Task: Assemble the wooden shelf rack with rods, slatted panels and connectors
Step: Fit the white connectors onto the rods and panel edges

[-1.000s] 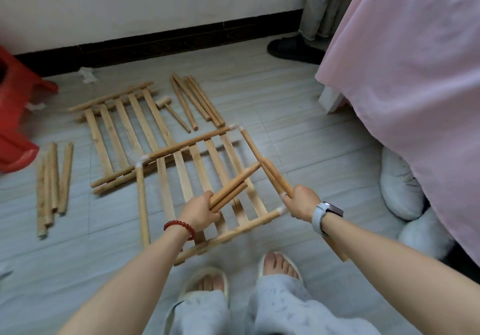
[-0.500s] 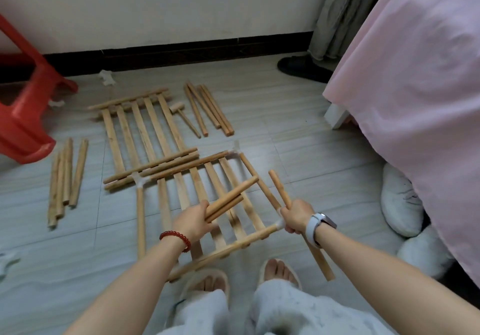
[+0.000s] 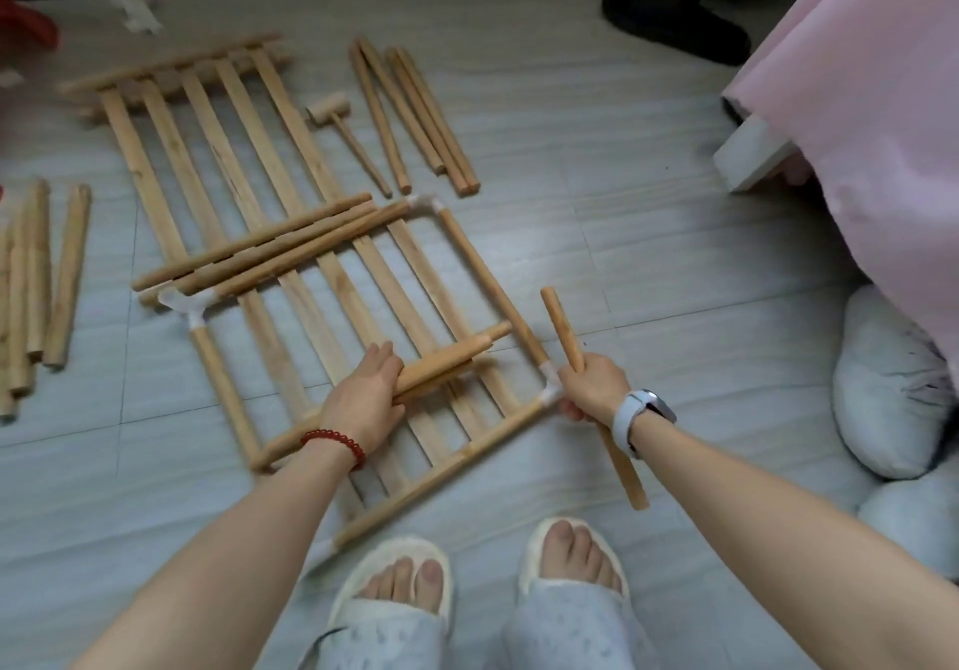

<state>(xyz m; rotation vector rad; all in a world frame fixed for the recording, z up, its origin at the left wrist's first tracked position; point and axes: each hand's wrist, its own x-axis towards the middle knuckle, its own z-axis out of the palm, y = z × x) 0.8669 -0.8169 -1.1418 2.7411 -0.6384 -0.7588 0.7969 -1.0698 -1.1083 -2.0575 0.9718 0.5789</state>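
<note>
A slatted panel framed by rods and white connectors (image 3: 363, 306) lies on the floor before my feet. My left hand (image 3: 363, 399) grips two short rods (image 3: 451, 360) above the panel's middle. My right hand (image 3: 591, 389) holds one rod (image 3: 563, 327) upright-tilted, right at the panel's near right white corner connector (image 3: 550, 394). A second slatted panel (image 3: 207, 140) lies behind, with loose rods across its near edge.
Several loose rods (image 3: 415, 114) and a small wooden mallet (image 3: 337, 124) lie at the back. More rods (image 3: 36, 285) lie at the left. A pink bedcover (image 3: 856, 124) hangs at the right, white slippers (image 3: 892, 384) below it, a dark shoe (image 3: 674, 20) behind.
The view has tilted down and closer. My right hand has lowered its rod to the panel's near right corner connector. My left hand has dropped lower over the slats with its two rods.
</note>
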